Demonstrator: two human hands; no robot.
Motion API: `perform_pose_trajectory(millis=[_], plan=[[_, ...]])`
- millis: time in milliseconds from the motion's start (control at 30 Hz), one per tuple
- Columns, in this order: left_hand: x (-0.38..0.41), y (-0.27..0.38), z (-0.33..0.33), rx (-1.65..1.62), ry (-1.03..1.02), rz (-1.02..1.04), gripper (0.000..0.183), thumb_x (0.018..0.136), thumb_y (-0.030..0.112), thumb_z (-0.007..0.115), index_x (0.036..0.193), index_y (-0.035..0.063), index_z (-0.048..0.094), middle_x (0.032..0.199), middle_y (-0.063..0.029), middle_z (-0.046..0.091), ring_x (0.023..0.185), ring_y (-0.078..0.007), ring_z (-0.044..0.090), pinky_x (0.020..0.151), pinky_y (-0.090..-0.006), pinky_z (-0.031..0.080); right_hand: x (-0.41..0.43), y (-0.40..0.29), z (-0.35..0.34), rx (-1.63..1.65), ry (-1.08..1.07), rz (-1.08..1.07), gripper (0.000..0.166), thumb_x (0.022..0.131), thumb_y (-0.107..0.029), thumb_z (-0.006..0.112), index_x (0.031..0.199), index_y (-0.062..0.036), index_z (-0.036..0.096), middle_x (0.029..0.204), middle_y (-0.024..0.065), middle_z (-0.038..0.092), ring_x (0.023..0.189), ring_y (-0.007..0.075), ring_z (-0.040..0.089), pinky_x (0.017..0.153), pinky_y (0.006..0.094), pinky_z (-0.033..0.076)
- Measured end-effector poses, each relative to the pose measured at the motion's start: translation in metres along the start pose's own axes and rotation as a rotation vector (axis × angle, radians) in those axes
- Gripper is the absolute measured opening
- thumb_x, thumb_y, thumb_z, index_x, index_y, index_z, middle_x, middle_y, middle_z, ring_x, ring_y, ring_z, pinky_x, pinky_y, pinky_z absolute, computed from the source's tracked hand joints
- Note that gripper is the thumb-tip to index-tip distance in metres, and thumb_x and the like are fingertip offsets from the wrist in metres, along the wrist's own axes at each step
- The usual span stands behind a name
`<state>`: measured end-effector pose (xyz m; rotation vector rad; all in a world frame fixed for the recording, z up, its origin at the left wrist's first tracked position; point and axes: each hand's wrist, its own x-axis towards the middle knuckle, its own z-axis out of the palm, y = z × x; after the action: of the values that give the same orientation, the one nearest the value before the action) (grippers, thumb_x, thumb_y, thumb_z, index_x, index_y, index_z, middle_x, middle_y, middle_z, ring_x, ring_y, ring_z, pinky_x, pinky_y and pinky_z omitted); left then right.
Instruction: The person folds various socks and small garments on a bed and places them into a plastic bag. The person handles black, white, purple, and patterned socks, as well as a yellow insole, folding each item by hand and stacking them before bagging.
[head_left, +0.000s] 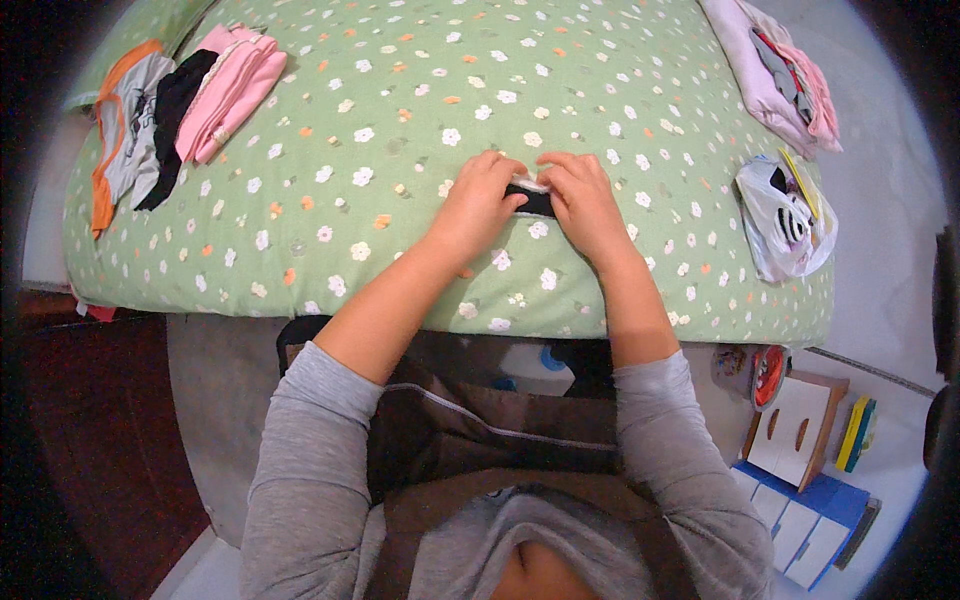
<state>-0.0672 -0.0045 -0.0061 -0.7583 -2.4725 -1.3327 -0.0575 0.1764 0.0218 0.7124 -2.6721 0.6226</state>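
Observation:
Both of my hands meet over a small black and white cloth item (532, 202) lying on the green flowered bedcover (420, 277). My left hand (480, 199) grips its left end, the thumb resting on the black part. At the right end, my right hand (581, 199) has its fingers curled onto the cloth's edge. A white strip shows along the top between the hands. The fingers partly hide the item, so its exact kind cannot be told.
Pink folded cloth (232, 90), a black garment (180, 127) and a white garment with orange trim (127, 135) lie left. Folded pink bedding (765, 82) and a plastic bag with small items (787, 225) sit right. A white cabinet (795, 427) stands beyond the bed's edge.

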Motion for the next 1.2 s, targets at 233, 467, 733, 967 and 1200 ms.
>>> perform_pose_trajectory(millis=[233, 467, 733, 967, 1200], plan=[[-0.001, 0.002, -0.004, 0.136, -0.073, 0.090, 0.028, 0.070, 0.010, 0.072, 0.093, 0.0057, 0.058, 0.089, -0.0089, 0.059, 0.088, -0.0302, 0.054, 0.080, -0.0390, 0.045, -0.004, -0.006, -0.011, -0.110, -0.099, -0.026, 0.017, 0.075, -0.006, 0.057, 0.092, -0.0096, 0.061, 0.097, 0.0033, 0.060, 0.090, 0.0259, 0.053, 0.081, 0.0377, 0.044], [-0.003, 0.006, -0.012, 0.249, -0.114, 0.100, 0.035, 0.066, 0.016, 0.076, 0.095, 0.0064, 0.057, 0.093, -0.0087, 0.061, 0.092, -0.0294, 0.054, 0.081, -0.0396, 0.044, -0.009, -0.007, -0.018, -0.110, -0.046, -0.096, 0.014, 0.074, -0.009, 0.059, 0.088, -0.0098, 0.061, 0.095, 0.0016, 0.060, 0.086, 0.0237, 0.054, 0.078, 0.0372, 0.044], [-0.006, 0.007, -0.008, 0.238, -0.135, 0.096, 0.036, 0.066, 0.017, 0.076, 0.095, 0.0071, 0.055, 0.094, -0.0084, 0.060, 0.095, -0.0309, 0.053, 0.084, -0.0428, 0.043, -0.009, -0.017, -0.034, -0.133, -0.135, -0.286, 0.011, 0.072, -0.012, 0.060, 0.082, -0.0086, 0.058, 0.092, -0.0004, 0.060, 0.081, 0.0216, 0.054, 0.073, 0.0357, 0.044], [-0.007, 0.012, -0.011, 0.208, -0.105, 0.118, 0.032, 0.067, 0.018, 0.075, 0.091, 0.0073, 0.057, 0.093, -0.0097, 0.061, 0.095, -0.0312, 0.054, 0.085, -0.0427, 0.043, -0.013, -0.017, -0.041, -0.215, -0.154, -0.244, 0.014, 0.072, -0.012, 0.060, 0.084, -0.0079, 0.056, 0.093, 0.0003, 0.061, 0.080, 0.0218, 0.055, 0.072, 0.0362, 0.044], [-0.009, 0.003, -0.003, 0.279, -0.110, 0.152, 0.026, 0.064, 0.022, 0.075, 0.082, 0.0088, 0.061, 0.086, -0.0083, 0.063, 0.092, -0.0302, 0.057, 0.081, -0.0415, 0.044, -0.005, -0.027, -0.033, -0.032, -0.217, -0.136, 0.013, 0.075, -0.008, 0.056, 0.086, -0.0012, 0.055, 0.087, 0.0169, 0.057, 0.082, 0.0367, 0.052, 0.075, 0.0457, 0.040]])
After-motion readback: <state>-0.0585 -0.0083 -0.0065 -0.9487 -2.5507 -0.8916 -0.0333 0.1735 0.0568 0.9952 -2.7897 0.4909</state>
